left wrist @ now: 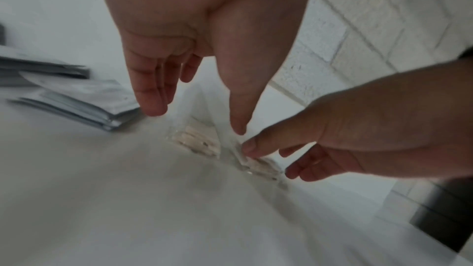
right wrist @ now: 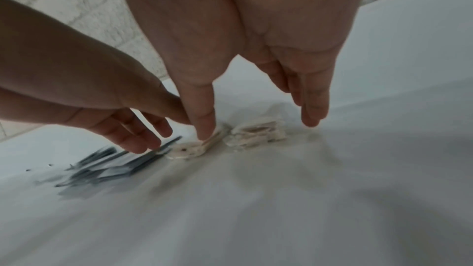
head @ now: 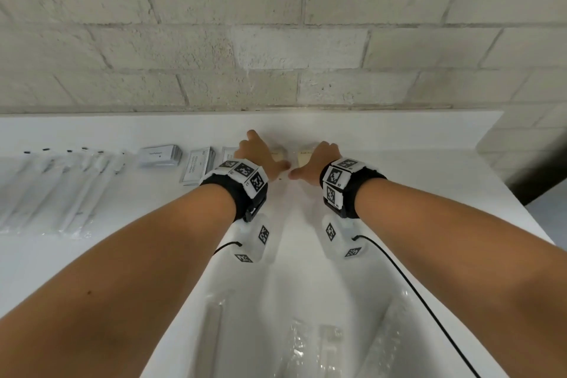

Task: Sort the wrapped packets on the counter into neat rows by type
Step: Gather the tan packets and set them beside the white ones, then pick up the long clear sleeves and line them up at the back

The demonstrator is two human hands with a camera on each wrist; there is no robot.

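Sorting nearly done: long packets [head: 55, 187] and grey packets [head: 159, 156] ranked along the table's [head: 429, 181] back edge; left hand [head: 260, 153] and right hand [head: 319, 163], fingers straight, gripping nothing, square the beige packets [right wrist: 256, 135] there.

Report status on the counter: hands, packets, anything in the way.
Left hand and right hand open, fingertips down on the two cream packet stacks. White packets and long sleeves lie sorted left. Nothing in the way.
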